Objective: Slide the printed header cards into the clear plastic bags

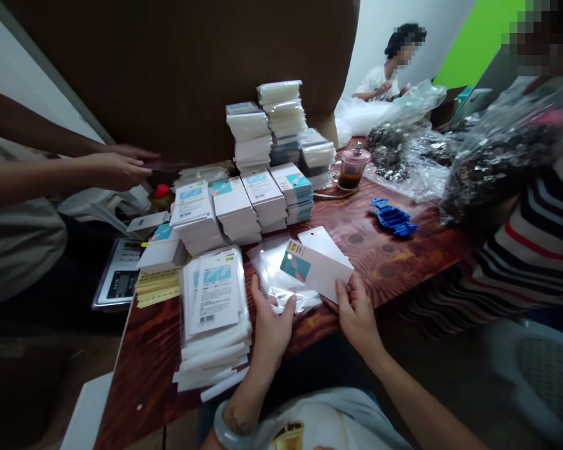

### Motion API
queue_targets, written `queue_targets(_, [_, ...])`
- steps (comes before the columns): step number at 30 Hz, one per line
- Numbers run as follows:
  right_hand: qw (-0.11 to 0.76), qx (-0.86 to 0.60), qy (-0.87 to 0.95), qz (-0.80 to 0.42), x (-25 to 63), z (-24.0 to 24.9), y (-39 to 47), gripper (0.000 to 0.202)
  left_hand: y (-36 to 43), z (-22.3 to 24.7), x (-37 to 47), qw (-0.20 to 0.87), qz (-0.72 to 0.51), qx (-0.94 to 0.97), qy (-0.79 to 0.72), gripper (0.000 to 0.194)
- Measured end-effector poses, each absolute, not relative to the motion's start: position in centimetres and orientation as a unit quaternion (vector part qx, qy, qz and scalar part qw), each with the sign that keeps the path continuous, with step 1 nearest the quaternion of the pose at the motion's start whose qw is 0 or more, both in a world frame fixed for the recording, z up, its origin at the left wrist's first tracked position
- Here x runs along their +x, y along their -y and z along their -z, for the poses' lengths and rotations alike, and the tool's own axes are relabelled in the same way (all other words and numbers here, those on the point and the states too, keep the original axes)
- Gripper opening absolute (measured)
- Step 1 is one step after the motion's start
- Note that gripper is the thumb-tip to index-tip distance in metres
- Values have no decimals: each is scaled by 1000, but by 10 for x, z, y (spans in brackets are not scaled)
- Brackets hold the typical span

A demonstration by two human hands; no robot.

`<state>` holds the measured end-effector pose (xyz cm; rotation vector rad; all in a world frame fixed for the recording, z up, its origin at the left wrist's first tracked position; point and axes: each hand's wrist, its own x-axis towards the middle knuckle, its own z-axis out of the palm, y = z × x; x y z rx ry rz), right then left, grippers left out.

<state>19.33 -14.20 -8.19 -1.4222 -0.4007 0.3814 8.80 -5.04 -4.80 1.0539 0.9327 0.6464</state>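
My right hand (358,312) pinches the near end of a printed packaging card (316,278) with a teal picture and a yellow mark. Partly behind it lies a second, white card (326,244) with a punched hole. My left hand (274,325) holds the near edge of clear plastic sleeves (267,259), thumb on top and fingers at the left side. The cards overlap the sleeves and are not seen inside them. Left of my left hand stands a stack of bagged cards (216,300), the top ones showing text and a barcode.
Behind are stacks of cards (237,209) and taller bagged piles (281,112). A lidded glass mug (351,165) and blue plastic part (394,219) stand right. Bags of dark pieces (497,150), a scale (119,275) and co-workers surround the wooden table (141,375).
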Motion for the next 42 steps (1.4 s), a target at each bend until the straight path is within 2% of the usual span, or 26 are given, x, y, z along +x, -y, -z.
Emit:
queue_targets(2, [722,-648,170,-175,192,83,143,36,49,47,90,720,-278,469,-429,86])
queue_targets(5, [709,-667,172,-149,188,84,143,32,46,42,94,726,-248,474,-433,67])
queue_targets(7, [705,-674,177,-132,186,84,143,31,43,40,95,704,-233,498,-449,69])
queue_targets(10, [717,-659,175,-145,183,87,142,30,38,40,95,624,-221,588,-464,77])
queue_targets(13, [731,-638,173,-171,183,89,142,30,34,39,94,500,-215,715,-439,66])
queue_targets(16, [744,-620,163,-189,183,87,141,33,32,36,98,396,-206,789,-422,69])
queue_targets(24, [790,-565,103,-217,184,85,138,41,19,31,101,312,-167,822,-446,60])
queue_targets(26, [788,-564,99,-227,189,83,142,43,18,27,99,297,-145,832,-446,50])
queue_targets(28, [773,-596,97,-192,196,80,146,42,18,22,97,273,-106,841,-455,38])
queue_targets(30, [753,-635,105,-137,203,78,147,36,20,20,96,236,-86,850,-464,39])
queue_targets(33, [762,-621,124,-132,210,78,142,32,20,24,95,190,-181,860,-438,44])
queue_targets(35, [789,-577,128,-168,212,81,137,34,20,29,94,232,-265,846,-401,42])
queue_targets(37, [803,-559,122,-166,211,85,137,33,22,31,94,377,-304,779,-397,35])
queue_targets(40, [772,-612,163,-48,209,89,151,19,26,29,97,651,-318,547,-420,34])
queue_targets(42, [713,-630,308,26,210,87,168,14,29,26,98,748,-323,406,-415,35])
